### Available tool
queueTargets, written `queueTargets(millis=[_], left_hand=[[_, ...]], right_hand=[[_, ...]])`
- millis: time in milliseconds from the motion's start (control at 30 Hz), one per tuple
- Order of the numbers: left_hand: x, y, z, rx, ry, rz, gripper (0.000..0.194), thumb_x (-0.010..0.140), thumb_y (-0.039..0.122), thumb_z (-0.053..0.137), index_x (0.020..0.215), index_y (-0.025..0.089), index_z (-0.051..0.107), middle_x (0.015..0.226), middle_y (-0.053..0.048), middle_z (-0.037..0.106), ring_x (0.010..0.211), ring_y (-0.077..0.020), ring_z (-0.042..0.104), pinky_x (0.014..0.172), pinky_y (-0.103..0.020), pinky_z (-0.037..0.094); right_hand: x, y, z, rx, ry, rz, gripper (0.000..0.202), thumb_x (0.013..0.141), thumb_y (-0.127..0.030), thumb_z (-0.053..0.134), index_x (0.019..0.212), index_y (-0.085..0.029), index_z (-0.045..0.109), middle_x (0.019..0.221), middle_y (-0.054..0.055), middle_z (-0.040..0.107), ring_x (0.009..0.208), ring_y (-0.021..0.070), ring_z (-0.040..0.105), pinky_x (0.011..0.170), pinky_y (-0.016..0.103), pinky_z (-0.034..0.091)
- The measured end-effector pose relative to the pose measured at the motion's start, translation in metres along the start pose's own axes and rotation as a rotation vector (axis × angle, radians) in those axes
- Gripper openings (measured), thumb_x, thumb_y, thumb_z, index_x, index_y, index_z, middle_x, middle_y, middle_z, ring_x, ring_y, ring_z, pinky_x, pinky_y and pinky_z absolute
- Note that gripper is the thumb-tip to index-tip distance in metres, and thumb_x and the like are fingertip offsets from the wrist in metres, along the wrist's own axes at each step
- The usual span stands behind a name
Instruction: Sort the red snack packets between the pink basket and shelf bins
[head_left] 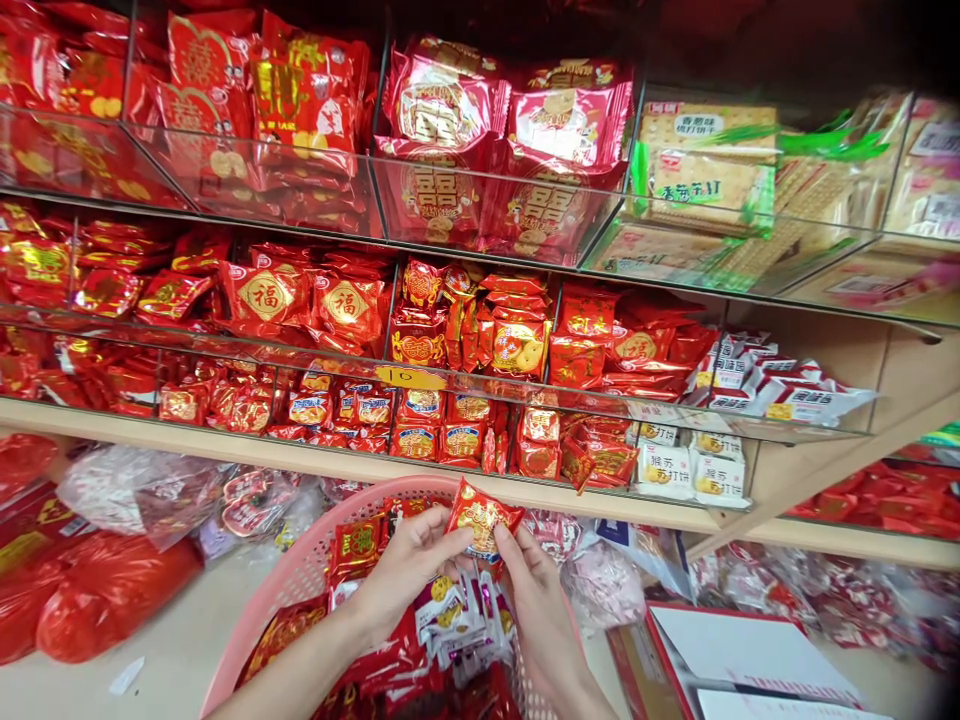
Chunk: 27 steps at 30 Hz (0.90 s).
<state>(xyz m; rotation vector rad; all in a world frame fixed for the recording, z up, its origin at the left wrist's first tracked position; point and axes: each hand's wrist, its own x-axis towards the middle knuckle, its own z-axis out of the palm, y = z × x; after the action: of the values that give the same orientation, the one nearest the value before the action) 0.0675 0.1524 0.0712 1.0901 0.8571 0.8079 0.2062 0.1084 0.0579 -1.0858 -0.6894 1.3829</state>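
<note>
Between the fingers of both hands is a small red snack packet [480, 520] with gold printing, held above a pink basket [259, 590]. My left hand [409, 565] pinches its left side, and my right hand [529, 580] grips its lower right corner. Inside the basket, white and purple packets [465, 615] lie below the hands, with red packets [356, 545] around them. Parts of the basket's contents are hidden by my forearms.
Shelves with clear dividers rise ahead, stocked with red packets [274, 295], pink biscuit packs [439, 190] and green-edged cracker packs [709, 165]. A yellow tag [411, 377] hangs on one ledge. Red bags [116, 595] lie on the floor at left; an open box [750, 650] stands at right.
</note>
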Motion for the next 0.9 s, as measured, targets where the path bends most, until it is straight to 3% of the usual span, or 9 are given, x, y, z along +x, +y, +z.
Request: queueTargets(millis=[100,167,233,333,400,500,600,733,900], left_hand=[[0.003,-0.004,-0.003,0.047,-0.062,-0.008,0.033,0.078,0.046,0.065,0.091,0.016,0.060,0.085,-0.002,0.064,0.071,-0.0156,0.063,0.062,-0.026,0.046],[0.009,-0.006,-0.010,0.201,-0.038,0.070,0.032,0.083,0.048,0.058,0.087,0.016,0.059,0.080,-0.002,0.063,0.069,-0.0156,0.062,0.059,-0.025,0.046],[0.020,-0.005,-0.022,0.530,0.059,0.274,0.030,0.089,0.045,0.049,0.088,0.017,0.060,0.079,-0.002,0.064,0.072,-0.0156,0.062,0.062,-0.025,0.048],[0.047,0.005,-0.042,1.208,0.223,0.668,0.028,0.094,0.036,0.041,0.104,0.016,0.059,0.099,-0.007,0.066,0.094,-0.0184,0.061,0.082,-0.032,0.050],[0.068,0.016,-0.051,1.439,0.233,0.784,0.030,0.094,0.032,0.042,0.114,0.015,0.056,0.119,-0.011,0.060,0.111,-0.0221,0.054,0.096,-0.039,0.043],[0.097,0.033,-0.052,1.601,0.179,0.849,0.036,0.092,0.025,0.044,0.125,0.013,0.051,0.137,-0.015,0.047,0.128,-0.0266,0.040,0.108,-0.044,0.030],[0.117,0.041,-0.044,1.743,0.187,0.880,0.045,0.092,0.025,0.044,0.134,0.010,0.043,0.139,-0.017,0.044,0.131,-0.0289,0.035,0.112,-0.045,0.022],[0.129,0.039,-0.035,1.868,0.300,0.857,0.051,0.092,0.029,0.043,0.137,0.007,0.037,0.132,-0.020,0.048,0.125,-0.0313,0.041,0.108,-0.046,0.024],[0.138,0.037,-0.035,1.967,0.404,0.818,0.050,0.092,0.033,0.041,0.133,0.004,0.042,0.121,-0.022,0.054,0.113,-0.0330,0.048,0.103,-0.048,0.029]], right_hand=[[0.001,0.002,-0.002,0.051,0.019,0.036,0.034,0.081,-0.044,0.061,0.112,-0.029,0.064,0.115,0.002,0.067,0.102,0.0192,0.061,0.083,0.031,0.050],[0.001,0.003,-0.003,0.076,0.053,0.051,0.033,0.079,-0.044,0.063,0.109,-0.029,0.065,0.115,0.002,0.067,0.102,0.0192,0.060,0.077,0.029,0.052],[0.002,0.004,-0.006,0.076,0.103,0.065,0.033,0.077,-0.045,0.066,0.106,-0.029,0.066,0.115,0.001,0.065,0.104,0.0193,0.058,0.072,0.027,0.054],[0.002,0.006,-0.009,0.078,0.144,0.079,0.040,0.074,-0.046,0.068,0.109,-0.028,0.066,0.120,0.002,0.062,0.105,0.0197,0.056,0.067,0.025,0.055],[0.002,0.008,-0.011,0.077,0.192,0.097,0.043,0.072,-0.048,0.069,0.110,-0.029,0.066,0.122,0.001,0.060,0.103,0.0193,0.057,0.066,0.025,0.056],[0.000,0.010,-0.012,0.063,0.239,0.142,0.043,0.069,-0.052,0.070,0.104,-0.028,0.068,0.120,0.002,0.060,0.096,0.0192,0.060,0.064,0.025,0.056],[-0.002,0.011,-0.014,0.058,0.229,0.130,0.041,0.069,-0.051,0.070,0.102,-0.028,0.069,0.116,0.001,0.061,0.098,0.0191,0.058,0.064,0.024,0.056],[-0.003,0.011,-0.017,0.056,0.193,0.090,0.035,0.071,-0.048,0.069,0.100,-0.029,0.069,0.113,0.000,0.060,0.104,0.0183,0.053,0.065,0.021,0.055],[-0.003,0.012,-0.017,0.017,0.153,0.066,0.038,0.073,-0.048,0.067,0.102,-0.024,0.068,0.111,0.005,0.060,0.101,0.0212,0.054,0.065,0.026,0.055]])
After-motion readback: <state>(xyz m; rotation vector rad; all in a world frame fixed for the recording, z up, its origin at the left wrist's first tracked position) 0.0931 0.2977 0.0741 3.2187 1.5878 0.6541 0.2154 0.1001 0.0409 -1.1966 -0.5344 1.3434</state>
